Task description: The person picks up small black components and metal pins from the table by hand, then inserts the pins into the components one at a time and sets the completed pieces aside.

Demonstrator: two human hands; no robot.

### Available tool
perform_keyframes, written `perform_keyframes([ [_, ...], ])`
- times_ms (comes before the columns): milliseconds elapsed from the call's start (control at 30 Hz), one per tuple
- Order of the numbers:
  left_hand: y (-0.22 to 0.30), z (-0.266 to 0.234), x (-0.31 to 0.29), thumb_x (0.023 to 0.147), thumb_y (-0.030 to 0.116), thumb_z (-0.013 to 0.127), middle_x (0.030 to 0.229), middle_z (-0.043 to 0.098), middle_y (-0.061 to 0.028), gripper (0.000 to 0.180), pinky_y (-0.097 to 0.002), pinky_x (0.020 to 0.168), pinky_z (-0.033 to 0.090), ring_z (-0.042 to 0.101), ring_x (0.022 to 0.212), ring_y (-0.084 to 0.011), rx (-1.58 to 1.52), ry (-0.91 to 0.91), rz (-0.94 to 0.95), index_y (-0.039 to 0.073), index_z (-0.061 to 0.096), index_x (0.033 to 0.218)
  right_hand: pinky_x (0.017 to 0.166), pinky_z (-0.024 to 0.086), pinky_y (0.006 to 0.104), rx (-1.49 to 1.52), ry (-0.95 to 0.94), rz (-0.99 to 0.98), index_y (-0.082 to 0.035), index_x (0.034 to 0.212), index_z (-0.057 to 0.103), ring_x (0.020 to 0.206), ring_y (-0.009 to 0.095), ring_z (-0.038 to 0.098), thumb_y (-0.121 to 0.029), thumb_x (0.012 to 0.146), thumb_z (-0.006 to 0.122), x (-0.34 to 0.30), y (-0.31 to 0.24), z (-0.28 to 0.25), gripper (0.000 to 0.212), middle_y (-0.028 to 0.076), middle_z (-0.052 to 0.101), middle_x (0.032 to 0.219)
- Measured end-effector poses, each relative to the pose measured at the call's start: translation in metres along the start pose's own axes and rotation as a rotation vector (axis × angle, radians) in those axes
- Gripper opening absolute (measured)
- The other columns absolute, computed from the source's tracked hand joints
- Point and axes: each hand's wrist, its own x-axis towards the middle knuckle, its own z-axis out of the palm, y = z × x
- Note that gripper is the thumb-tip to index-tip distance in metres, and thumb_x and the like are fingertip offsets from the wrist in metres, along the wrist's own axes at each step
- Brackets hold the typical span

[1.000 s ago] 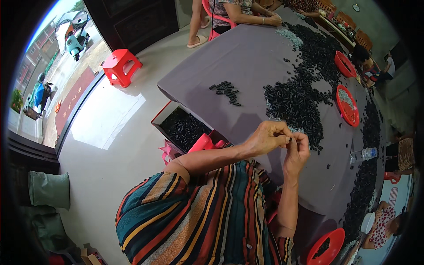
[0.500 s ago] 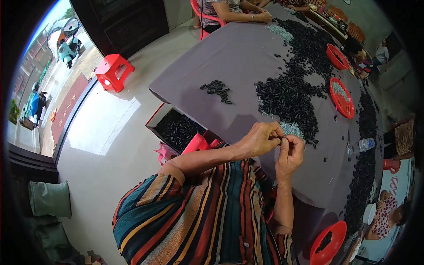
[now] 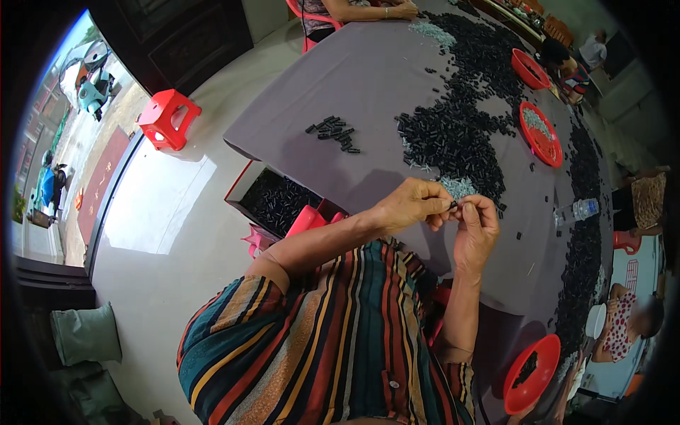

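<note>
My left hand pinches a small black cylindrical piece between thumb and fingertips. Close against it, my right hand has thumb and forefinger pressed together; whatever sits between them is too small to make out. Both hands are over the table's near edge. Just beyond them lies a little heap of pale, clear-looking small parts. It borders a large pile of black cylindrical pieces. A smaller group of black pieces lies apart on the left.
Below the edge of the grey-covered table is an open box of black pieces. Red bowls and a clear bottle are to the right. A red stool stands on the floor. Other people sit around the table.
My hands have drawn slightly apart, and the black piece now shows at my left fingertips. The whole view has shifted a little.
</note>
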Motion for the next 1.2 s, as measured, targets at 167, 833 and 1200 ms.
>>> perform_keyframes([
  [167,0.002,0.000,-0.001,0.089,0.020,0.052,0.074,0.056,-0.0043,0.021,-0.0251,0.058,0.045,0.053,0.062,-0.0114,-0.068,-0.027,-0.061,0.000,0.057,0.088,0.067,0.046,0.0239,-0.068,-0.011,-0.076,0.001,0.090,0.054,0.073,0.012,0.054,-0.004,0.085,0.055,-0.002,-0.004,0.006,0.007,0.008,0.058,0.085],
  [833,0.007,0.017,-0.008,0.086,0.008,0.051,0.069,0.056,-0.0048,0.012,-0.0237,0.059,0.047,0.054,0.061,-0.0099,0.192,0.188,0.008,-0.003,0.055,0.085,0.065,0.044,0.0288,-0.967,-0.037,-0.627,0.001,0.085,0.053,0.073,0.019,0.054,0.001,0.079,0.058,-0.006,0.000,0.014,0.007,0.009,0.056,0.081],
  [1200,0.002,0.014,-0.007,0.077,0.007,0.067,0.067,0.054,-0.0001,0.013,-0.0205,0.054,0.044,0.052,0.059,-0.0058,0.213,0.072,0.131,0.002,0.056,0.077,0.068,0.042,0.0223,-0.072,-0.058,-0.068,0.001,0.088,0.057,0.074,0.010,0.052,-0.002,0.082,0.058,-0.006,-0.011,0.004,0.007,0.006,0.056,0.084],
])
